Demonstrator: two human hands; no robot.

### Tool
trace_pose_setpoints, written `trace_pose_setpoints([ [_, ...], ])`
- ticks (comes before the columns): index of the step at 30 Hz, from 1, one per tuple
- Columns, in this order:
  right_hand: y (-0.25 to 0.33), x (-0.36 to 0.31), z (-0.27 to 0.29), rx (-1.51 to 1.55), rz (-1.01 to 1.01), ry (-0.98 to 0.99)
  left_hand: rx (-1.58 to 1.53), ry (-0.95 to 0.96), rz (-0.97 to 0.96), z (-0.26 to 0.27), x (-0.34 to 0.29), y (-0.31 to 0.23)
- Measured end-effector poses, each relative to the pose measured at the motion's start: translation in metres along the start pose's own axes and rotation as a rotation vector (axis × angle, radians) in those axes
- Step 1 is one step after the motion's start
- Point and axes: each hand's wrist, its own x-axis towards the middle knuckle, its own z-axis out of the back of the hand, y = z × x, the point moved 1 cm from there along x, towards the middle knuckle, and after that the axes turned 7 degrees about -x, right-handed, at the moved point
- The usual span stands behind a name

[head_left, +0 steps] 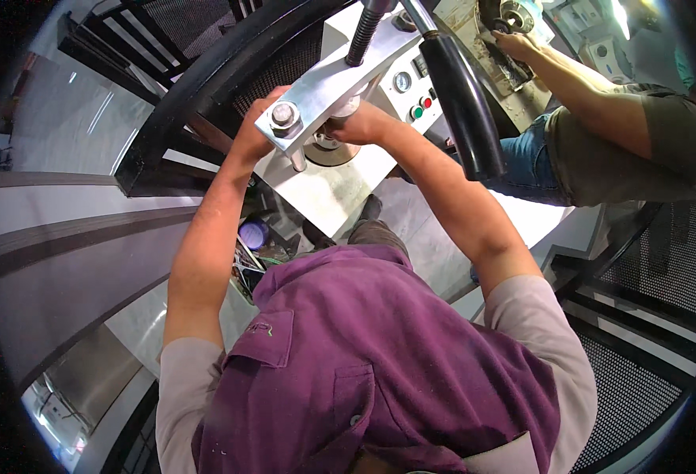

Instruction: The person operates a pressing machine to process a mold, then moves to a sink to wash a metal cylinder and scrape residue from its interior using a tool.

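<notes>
Reaching in beneath a silvery crossbar (316,88) at the upper centre of the frame, 2 bare hands work close together. The left hand (258,122) is beside the bar's left end, partly covered by it (a big hex bolt (283,115) sits right there), so I cannot tell whether it grasps anything. The right hand (361,124) bends in from the right, by a round metal piece (332,152) on the white tabletop (316,191), just below the bar; its fingertips are hidden, so its grip cannot be told either. A threaded rod (362,39) rises from the bar, with a black handle (460,103) to the right. Behind stand a gauge (402,81) and 2 buttons, red (426,103) and green (417,112). Another person (632,150) is at upper right.
</notes>
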Motion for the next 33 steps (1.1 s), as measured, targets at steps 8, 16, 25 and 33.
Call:
trace_pose_setpoints([
  [8, 0.013, 0.004, 0.005, 0.068, -0.096, -0.074, -0.207, -0.095, 0.080, -0.007, -0.005, -0.007],
  [16, -0.013, -0.001, -0.002, -0.018, -0.188, 0.181, 0.211, -0.064, -0.213, -0.006, -0.005, -0.029],
  [25, 0.010, 0.000, 0.005, 0.013, -0.185, 0.046, 0.267, -0.038, -0.149, -0.003, -0.002, -0.029],
  [33, 0.026, 0.008, 0.013, 0.180, -0.194, -0.025, 0.308, -0.058, -0.102, -0.004, 0.000, -0.043],
])
